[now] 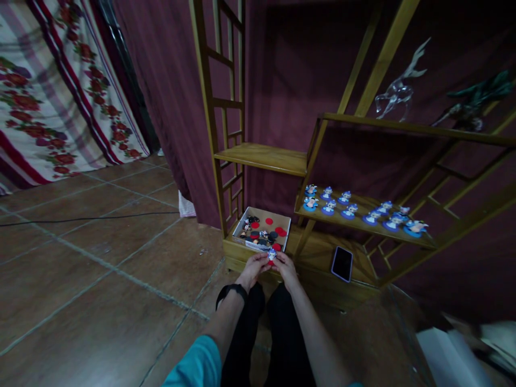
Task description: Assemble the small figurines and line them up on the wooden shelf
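Both hands are drawn in close, and from my end I see the left hand (256, 267) and the right hand (286, 267) pinching one small figurine (271, 253) between their fingertips, just in front of the box (261, 215). It's rounded, white and blue-violet, held upright, red showing beneath. The box is shallow and open, pale-walled, brown inside; flat red discs (269, 221) lie in it among little dark-and-white toys (252, 219). Under the box runs the wooden shelf unit (264, 156), yellow-brown, glossy, with straight lattice bars. Right of the box and higher, figures (349, 211) on round blue and purple bases stand in rows; right of it and lower, a flat, dark-screened phone (342, 264). Left of the box, a maroon curtain (169, 107) hangs in soft folds.
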`<action>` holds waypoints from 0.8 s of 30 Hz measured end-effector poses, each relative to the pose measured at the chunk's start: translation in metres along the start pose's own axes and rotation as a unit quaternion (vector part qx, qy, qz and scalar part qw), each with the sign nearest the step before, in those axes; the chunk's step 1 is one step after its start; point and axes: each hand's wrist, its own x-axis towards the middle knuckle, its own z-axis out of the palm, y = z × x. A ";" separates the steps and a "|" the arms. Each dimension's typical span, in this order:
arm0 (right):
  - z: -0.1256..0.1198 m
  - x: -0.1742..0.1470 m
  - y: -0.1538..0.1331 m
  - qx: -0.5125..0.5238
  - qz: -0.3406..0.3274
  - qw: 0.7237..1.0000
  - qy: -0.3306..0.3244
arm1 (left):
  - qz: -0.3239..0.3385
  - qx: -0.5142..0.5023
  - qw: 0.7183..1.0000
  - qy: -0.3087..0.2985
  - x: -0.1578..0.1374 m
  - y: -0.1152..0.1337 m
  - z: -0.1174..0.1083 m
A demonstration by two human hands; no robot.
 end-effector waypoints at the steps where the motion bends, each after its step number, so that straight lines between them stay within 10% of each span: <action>1: 0.000 0.000 0.000 0.001 0.003 1.000 0.000 | 0.000 0.001 1.000 0.001 0.000 0.000 0.000; 24: 0.000 0.001 -0.001 -0.038 -0.019 0.999 0.015 | 0.034 -0.029 0.999 0.003 0.001 0.000 -0.004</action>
